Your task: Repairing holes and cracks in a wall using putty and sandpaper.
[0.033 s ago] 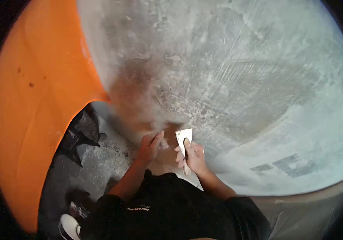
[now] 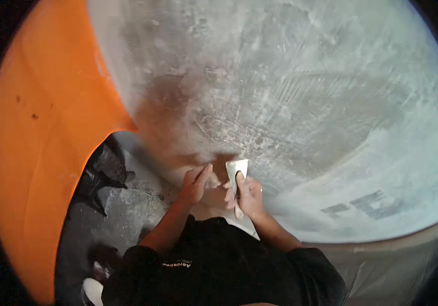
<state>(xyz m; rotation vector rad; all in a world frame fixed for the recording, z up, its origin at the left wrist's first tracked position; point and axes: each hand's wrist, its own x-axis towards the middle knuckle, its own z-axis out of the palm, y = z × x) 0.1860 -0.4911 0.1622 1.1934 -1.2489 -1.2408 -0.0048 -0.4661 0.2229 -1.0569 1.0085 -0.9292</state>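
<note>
R. hand (image 2: 250, 196): grip clenched on pale, flat-bladed scraper (image 2: 236, 166), before lge curved grey mottled panel (image 2: 300, 112). L. hand (image 2: 194, 186): grip part-curled, contents unclear. Panel est. part-worked; scuffed patches left.

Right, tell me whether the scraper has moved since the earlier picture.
Yes, slightly rightward: the scraper now sits a little farther right of the orange panel's inner tip.

Short line of white lettering (image 2: 177, 264) on front of black shirt (image 2: 239, 275)
</note>
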